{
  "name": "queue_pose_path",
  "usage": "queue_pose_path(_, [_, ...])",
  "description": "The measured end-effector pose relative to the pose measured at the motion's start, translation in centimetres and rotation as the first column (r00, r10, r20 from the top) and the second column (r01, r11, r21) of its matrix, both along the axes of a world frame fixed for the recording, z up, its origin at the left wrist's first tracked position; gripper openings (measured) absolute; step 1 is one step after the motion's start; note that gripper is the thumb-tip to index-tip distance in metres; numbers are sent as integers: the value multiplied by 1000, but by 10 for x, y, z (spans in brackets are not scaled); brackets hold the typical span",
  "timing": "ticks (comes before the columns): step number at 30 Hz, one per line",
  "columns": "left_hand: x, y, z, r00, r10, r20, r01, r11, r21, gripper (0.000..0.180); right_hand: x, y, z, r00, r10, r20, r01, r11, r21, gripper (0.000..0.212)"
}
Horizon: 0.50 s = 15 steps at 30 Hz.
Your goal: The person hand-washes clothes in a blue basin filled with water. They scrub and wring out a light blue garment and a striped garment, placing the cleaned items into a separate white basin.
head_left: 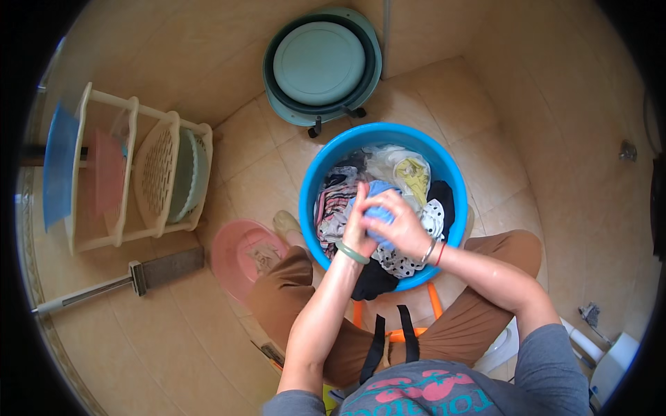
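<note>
Both of my hands are pressed together over a large blue basin (310,179) of laundry. A light blue cloth (379,215) is bunched between them. My left hand (357,223), above a green bangle, presses the cloth from the left with its fingers pointing up. From the other side my right hand (402,225) wraps its fingers over the cloth. Beneath lie a striped garment (335,201), a white polka-dot cloth (402,262), a yellow cloth (411,175) in white fabric and a black garment (378,279) draped at the near rim.
A pink basin (223,253) with a beige cloth stands left of my knee. Further left are a cream rack (132,170) holding basins and a grey flat mop (166,272). A folded green basin (319,62) leans at the far wall. Orange legs (435,299) show below the blue basin.
</note>
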<state>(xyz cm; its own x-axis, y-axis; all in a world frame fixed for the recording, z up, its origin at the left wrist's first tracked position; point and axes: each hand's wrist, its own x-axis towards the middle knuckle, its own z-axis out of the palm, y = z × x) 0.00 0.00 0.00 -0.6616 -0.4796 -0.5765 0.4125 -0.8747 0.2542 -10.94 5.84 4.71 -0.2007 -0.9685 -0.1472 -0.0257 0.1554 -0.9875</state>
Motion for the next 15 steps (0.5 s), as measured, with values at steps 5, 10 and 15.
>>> queue_pose_path(5, [-13, -3, -6, 995, -92, -24, 93, 995, 39, 35, 19, 26, 21, 863, 18, -504, -145, 966, -212, 17])
queue_pose_path(10, [-14, 18, -33, 942, -8, 334, 2, 1000, 19, 30, 17, 8, -9, 751, -212, -625, -209, 821, -531, 13])
queue_pose_path(15, [-35, 40, -48, 921, 153, 359, -167, 986, 7, 35, -31, -32, -73, 699, -141, -701, 136, 989, -64, 25])
